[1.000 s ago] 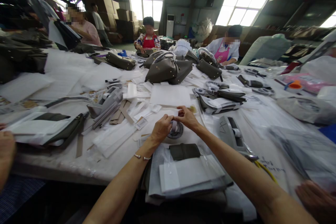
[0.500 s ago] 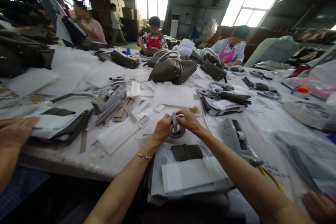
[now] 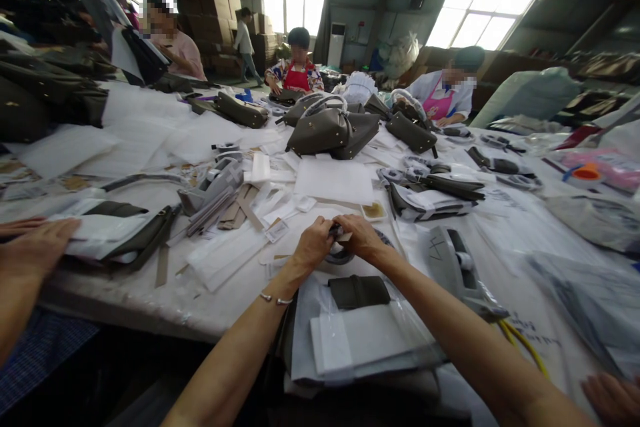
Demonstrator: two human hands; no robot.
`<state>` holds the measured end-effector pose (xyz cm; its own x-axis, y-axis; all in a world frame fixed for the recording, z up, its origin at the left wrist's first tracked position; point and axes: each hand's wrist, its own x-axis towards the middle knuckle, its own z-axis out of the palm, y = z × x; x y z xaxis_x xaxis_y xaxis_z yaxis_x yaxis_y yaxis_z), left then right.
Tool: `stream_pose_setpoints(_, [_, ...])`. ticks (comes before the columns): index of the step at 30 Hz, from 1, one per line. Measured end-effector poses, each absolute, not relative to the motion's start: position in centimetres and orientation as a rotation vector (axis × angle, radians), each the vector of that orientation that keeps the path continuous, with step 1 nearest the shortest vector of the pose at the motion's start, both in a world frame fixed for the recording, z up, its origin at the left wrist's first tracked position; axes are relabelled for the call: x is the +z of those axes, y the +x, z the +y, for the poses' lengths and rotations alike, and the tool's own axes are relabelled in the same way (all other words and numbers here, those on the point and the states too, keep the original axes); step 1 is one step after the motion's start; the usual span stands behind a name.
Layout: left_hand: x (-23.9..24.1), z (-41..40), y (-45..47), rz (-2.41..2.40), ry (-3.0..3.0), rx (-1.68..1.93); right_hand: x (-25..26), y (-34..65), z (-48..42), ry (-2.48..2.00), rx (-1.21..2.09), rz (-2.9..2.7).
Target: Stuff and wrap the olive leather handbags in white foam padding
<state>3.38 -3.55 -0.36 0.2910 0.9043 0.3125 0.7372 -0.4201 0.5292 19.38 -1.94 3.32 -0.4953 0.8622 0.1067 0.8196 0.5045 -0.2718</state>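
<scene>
Both of my hands meet over a bag handle (image 3: pixel 339 256), wrapped in greyish film and curled into a loop. My left hand (image 3: pixel 314 241) pinches the handle's upper end from the left. My right hand (image 3: pixel 361 237) closes on it from the right, with a small pale strip (image 3: pixel 344 237) showing between the fingers. Exactly what each fingertip presses is hidden. Just below them, at the table's edge, lies a dark olive handbag (image 3: pixel 359 291) laid flat, partly covered by white padding sheets (image 3: pixel 363 340) and clear film.
A grey tape dispenser (image 3: pixel 453 260) stands to the right, another (image 3: pixel 215 183) to the left. A small dish (image 3: pixel 374 211) sits beyond my hands. Co-workers' hands (image 3: pixel 43 247) show at left and lower right (image 3: pixel 607 397). Olive handbags (image 3: pixel 320 130) and foam sheets (image 3: pixel 334 180) cover the far side.
The strip stood upright between my fingers before; now it is folded down and mostly covered by them. My hands have drawn closer together. The view has shifted slightly.
</scene>
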Motion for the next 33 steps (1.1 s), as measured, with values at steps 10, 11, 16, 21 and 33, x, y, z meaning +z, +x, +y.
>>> stream_pose_setpoints(10, [-0.6,-3.4,2.7,1.375,2.306,0.871,2.5,19.6,-2.5,-1.526,0.296,-2.471])
stream_pose_setpoints(11, [-0.8,-3.4,2.8,1.392,2.302,0.884,2.6,19.5,-2.4,-1.528,0.322,-2.463])
stream_pose_setpoints(16, [-1.5,-3.8,2.7,1.378,2.353,0.931,4.2,21.2,-0.2,-1.408,0.831,-2.465])
stream_pose_setpoints(21, [-0.9,-4.9,2.5,1.327,2.459,1.014,4.7,22.9,3.3,-1.66,1.568,-1.963])
stream_pose_setpoints(33, [-1.0,-4.9,2.6,1.312,2.56,0.975,1.6,20.0,3.3,-1.658,1.635,-1.841])
